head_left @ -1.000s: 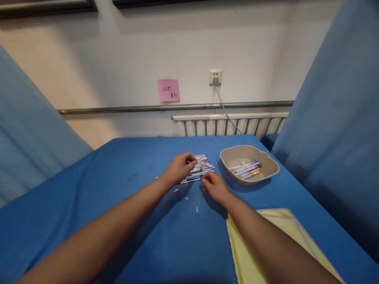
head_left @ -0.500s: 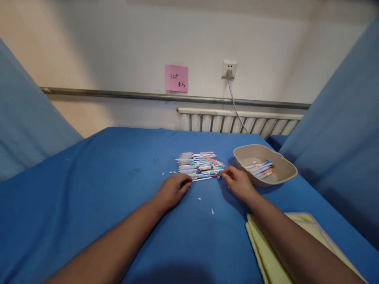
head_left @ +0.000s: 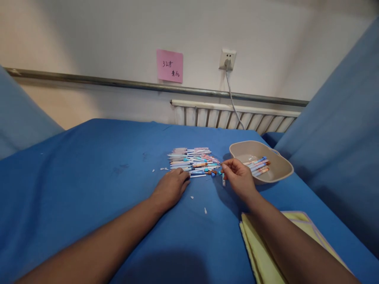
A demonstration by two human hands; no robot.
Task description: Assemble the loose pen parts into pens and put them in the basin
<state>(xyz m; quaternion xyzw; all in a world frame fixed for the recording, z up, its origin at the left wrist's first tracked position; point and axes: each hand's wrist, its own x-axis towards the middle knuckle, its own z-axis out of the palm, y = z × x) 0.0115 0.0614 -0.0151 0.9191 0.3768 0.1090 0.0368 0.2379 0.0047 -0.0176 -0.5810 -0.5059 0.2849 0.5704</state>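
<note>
A dense pile of slim pens and pen parts (head_left: pixel 194 161) lies on the blue sheet, with white rods and coloured clips among pale barrels. My left hand (head_left: pixel 173 184) rests palm down at the pile's near left end, fingers stretched over the pen ends. Just right of the pile, my right hand (head_left: pixel 238 177) is closed in a pinch, thumb against fingertips; what is between them is too small to make out. Close under these fingertips are a teal clip (head_left: pixel 220 172) and a small white piece (head_left: pixel 224 182). Blue and brown clips (head_left: pixel 212 174) lie slightly left of them.
A beige basin (head_left: pixel 280 171) holding several pens (head_left: pixel 259 166) stands right of my right hand. A folded yellow cloth (head_left: pixel 251 244) lies beneath my right forearm. Small white bits (head_left: pixel 205 210) are scattered on the blue sheet (head_left: pixel 89 189). Behind are a radiator (head_left: pixel 204 114) and wall.
The view has shifted a little, so the scene sits further up and left. My right hand has lifted away from the pile's right end, uncovering the teal clip and white piece. My left hand lies flatter.
</note>
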